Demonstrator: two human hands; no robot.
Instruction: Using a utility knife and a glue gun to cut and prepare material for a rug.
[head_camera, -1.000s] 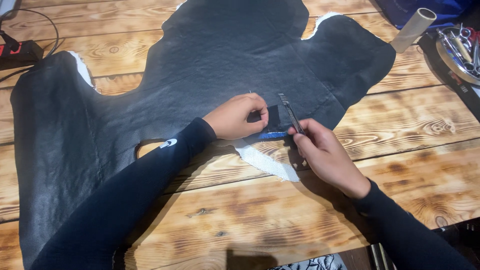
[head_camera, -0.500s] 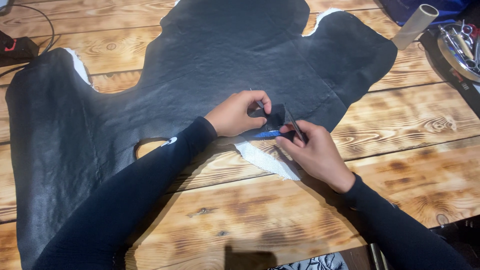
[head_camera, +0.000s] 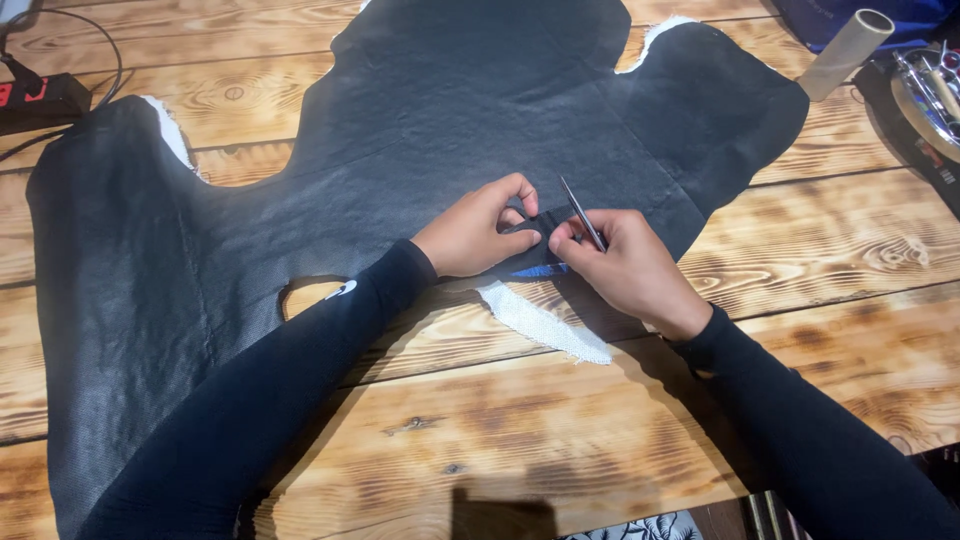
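While pinched: black leather (head_camera: 420, 130), blade (head_camera: 583, 215)

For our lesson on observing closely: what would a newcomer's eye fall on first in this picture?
First, the large black leather hide spread over most of the wooden table. Then the two hands at its near edge: the left hand pinches a small dark piece, and the right hand holds a thin metal tool against it. A pale flap of the hide's underside lies just below.
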